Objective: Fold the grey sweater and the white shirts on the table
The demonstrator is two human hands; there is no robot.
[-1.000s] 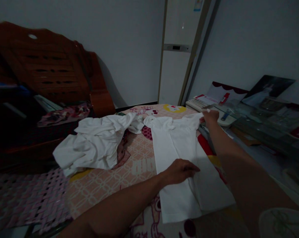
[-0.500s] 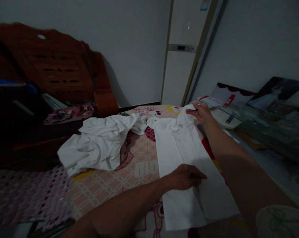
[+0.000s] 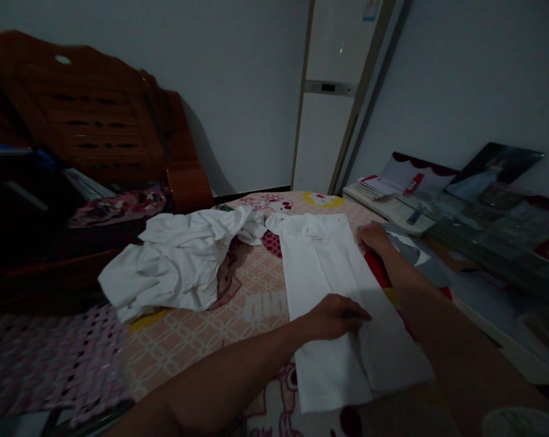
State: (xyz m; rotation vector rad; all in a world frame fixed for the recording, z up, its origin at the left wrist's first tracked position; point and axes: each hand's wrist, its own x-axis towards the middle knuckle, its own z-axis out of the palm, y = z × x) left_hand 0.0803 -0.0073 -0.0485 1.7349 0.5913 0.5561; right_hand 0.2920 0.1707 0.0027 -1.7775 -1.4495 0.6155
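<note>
A white garment [image 3: 322, 261], perhaps a shirt, lies long and narrow on the patterned cover, folded lengthwise with its gathered end farthest from me. My left hand [image 3: 335, 315] rests on its lower middle, fingers stretched over the cloth. Just past the garment's upper right edge, my right hand [image 3: 373, 237] is closed, with its fingers curled down. Whatever it grips is hidden, though a grey item [image 3: 408, 258] with a white patch lies right beside and beneath it. To the left, a crumpled heap of white clothing [image 3: 178, 261] sits apart from the garment.
The pink patterned cover [image 3: 247, 315] spreads under the clothes. A wooden chair [image 3: 96, 121] stands at the left, above a woven pink surface [image 3: 51, 358]. On the right is a glass-topped table [image 3: 478, 224] with papers and a photo. A tall white cabinet-like unit [image 3: 324, 133] stands behind.
My right hand has let go of the garment's raised upper corner and moved down and right to the grey item. That corner now lies flat. My left hand stays on the garment.
</note>
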